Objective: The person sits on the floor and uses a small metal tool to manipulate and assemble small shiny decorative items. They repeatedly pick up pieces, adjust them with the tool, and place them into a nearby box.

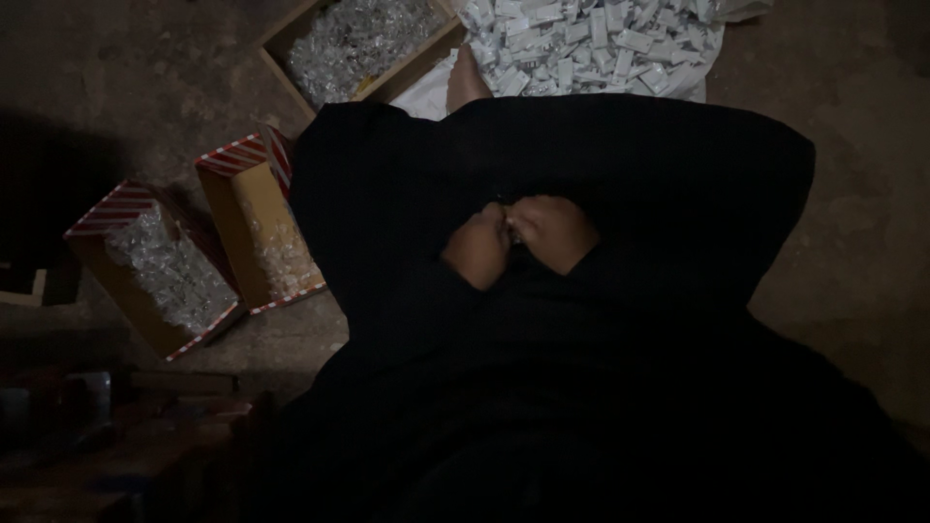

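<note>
Most of what I see is black cloth (581, 387), a dark garment over the lap and legs that swallows the lower frame; its folds are barely readable in the dim light. The concrete floor (116, 77) around it is rough and mottled, and the bottom left corner is too dark for me to identify anything.

At the top, a heap of small white plastic parts (591, 44), blocky and rectangular, lies on a pale sheet and is cut off by the frame edge. Beside it, an open cardboard box (281, 44) holds glinting clear plastic pieces. Two more cardboard boxes with red-and-white striped flaps (126, 208) sit left of the lap, both holding similar clear pieces.

My left hand (477, 247) and right hand (554, 230) meet over the lap, touching, fingers curled shut around a small part (507, 225). It is almost wholly hidden between them; I cannot tell its shape or colour.
</note>
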